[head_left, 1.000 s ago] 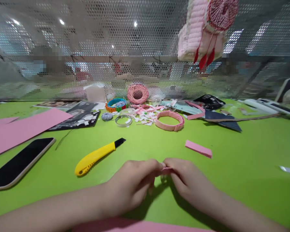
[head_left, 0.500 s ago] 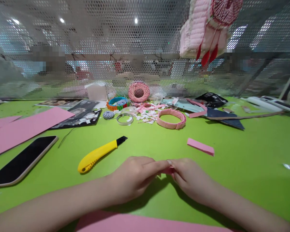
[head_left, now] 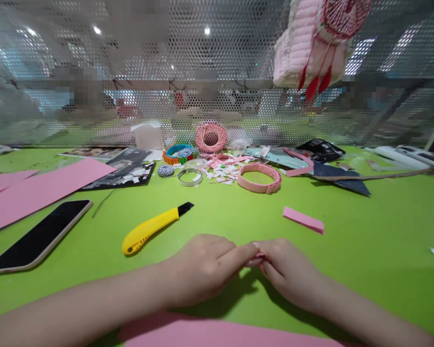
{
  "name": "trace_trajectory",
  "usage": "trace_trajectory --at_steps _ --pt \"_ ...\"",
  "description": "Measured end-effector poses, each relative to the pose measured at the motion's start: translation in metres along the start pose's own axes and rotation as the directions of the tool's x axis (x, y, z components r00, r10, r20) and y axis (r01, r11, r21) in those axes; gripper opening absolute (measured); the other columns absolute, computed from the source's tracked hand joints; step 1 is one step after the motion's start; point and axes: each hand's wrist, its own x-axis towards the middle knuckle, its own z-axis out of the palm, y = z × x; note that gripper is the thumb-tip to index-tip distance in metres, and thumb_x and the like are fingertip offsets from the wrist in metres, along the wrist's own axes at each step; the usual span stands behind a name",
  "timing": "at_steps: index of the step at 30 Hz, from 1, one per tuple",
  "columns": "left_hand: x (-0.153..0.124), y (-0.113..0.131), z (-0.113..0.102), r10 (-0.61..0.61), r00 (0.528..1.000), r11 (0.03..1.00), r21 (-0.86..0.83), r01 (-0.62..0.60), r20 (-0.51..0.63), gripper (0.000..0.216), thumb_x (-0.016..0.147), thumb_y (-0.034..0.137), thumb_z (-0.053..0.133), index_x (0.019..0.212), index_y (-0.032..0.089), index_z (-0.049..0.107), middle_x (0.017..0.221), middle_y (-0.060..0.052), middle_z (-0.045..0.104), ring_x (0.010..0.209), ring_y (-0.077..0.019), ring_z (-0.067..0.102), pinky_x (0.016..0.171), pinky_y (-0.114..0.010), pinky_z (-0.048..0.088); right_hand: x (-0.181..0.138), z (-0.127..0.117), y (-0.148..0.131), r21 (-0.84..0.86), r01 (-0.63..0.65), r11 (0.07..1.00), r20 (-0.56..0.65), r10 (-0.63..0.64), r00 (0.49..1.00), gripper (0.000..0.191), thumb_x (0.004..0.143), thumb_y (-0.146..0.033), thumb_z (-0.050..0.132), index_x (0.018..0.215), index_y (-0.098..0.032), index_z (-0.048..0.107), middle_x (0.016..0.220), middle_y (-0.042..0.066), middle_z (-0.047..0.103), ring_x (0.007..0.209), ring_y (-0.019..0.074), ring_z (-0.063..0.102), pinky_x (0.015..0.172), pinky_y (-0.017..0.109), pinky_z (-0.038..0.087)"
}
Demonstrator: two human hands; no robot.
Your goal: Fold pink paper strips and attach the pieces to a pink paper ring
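The person's left hand (head_left: 206, 267) and right hand (head_left: 289, 272) meet low over the green table (head_left: 365, 250), fingertips pressed together. The fingers of both hands are curled in tight, and between them they pinch a small pink piece (head_left: 258, 256), of which only a sliver shows; its shape cannot be told. The piece is held just above the table, in front of the person and near the pink sheet (head_left: 217, 335) that lies along the near edge under the forearms. To the left of the left hand, near but apart from it, lies a yellow utility knife (head_left: 154, 227), its dark tip pointing away to the right. Farther left, a phone (head_left: 39, 236) rests screen up, just beside 1 large pink paper (head_left: 39, 190). Beyond the right hand, a pink strip (head_left: 304, 220) lies flat by itself. Farther back sit a pink ring (head_left: 259, 178), a clear tape ring (head_left: 190, 177), a heap of paper scraps (head_left: 220, 171) and a woven pink hoop (head_left: 211, 137) standing against the mesh screen (head_left: 94, 96).
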Motion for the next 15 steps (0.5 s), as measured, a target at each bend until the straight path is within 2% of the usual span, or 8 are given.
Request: trace_trajectory --at_steps 4,8,12,15 --pt "0.0006 0.0031 0.0019 0.033 0.998 0.999 -0.010 -0.033 -0.059 0.023 0.094 0.010 0.031 0.109 0.008 0.049 0.055 0.000 0.058 0.043 -0.0129 0.049 0.042 -0.024 0.037 -0.0024 0.0026 -0.0035 0.033 0.011 0.999 0.045 -0.012 0.999 0.022 0.079 -0.007 0.036 0.061 -0.019 0.043 0.059 0.002 0.057 0.053 0.0131 0.046 0.054 0.025 0.031" --pt "0.0025 0.0063 -0.0014 0.087 0.989 0.996 -0.005 -0.089 -0.121 0.026 0.094 0.010 0.028 0.106 0.006 0.050 0.051 0.001 0.055 0.042 -0.0132 0.046 0.041 -0.026 0.036 -0.0055 0.0058 -0.0052 0.045 0.028 0.999 0.029 -0.030 0.999 0.021 0.079 -0.008 0.037 0.061 -0.019 0.039 0.058 0.002 0.055 0.053 0.0132 0.045 0.054 0.025 0.030" --pt "0.0025 0.0050 -0.0035 0.176 0.979 0.984 0.031 -0.173 -0.104 0.024 0.091 0.009 0.033 0.106 0.002 0.051 0.052 0.000 0.055 0.044 -0.0149 0.048 0.040 -0.028 0.035 -0.0049 0.0058 -0.0052 0.050 0.049 0.998 0.028 -0.050 0.998 0.022 0.079 -0.008 0.039 0.060 -0.019 0.037 0.056 0.000 0.050 0.051 0.0121 0.039 0.052 0.025 0.028" --pt "0.0017 0.0038 -0.0020 0.111 0.988 0.994 0.005 -0.111 -0.108 0.024 0.091 0.009 0.032 0.106 0.005 0.051 0.052 0.001 0.055 0.043 -0.0139 0.046 0.040 -0.027 0.035 -0.0028 0.0024 -0.0059 0.094 0.034 0.995 0.082 -0.041 0.996 0.021 0.076 -0.007 0.039 0.059 -0.019 0.037 0.054 -0.003 0.045 0.051 0.0108 0.036 0.052 0.023 0.028"
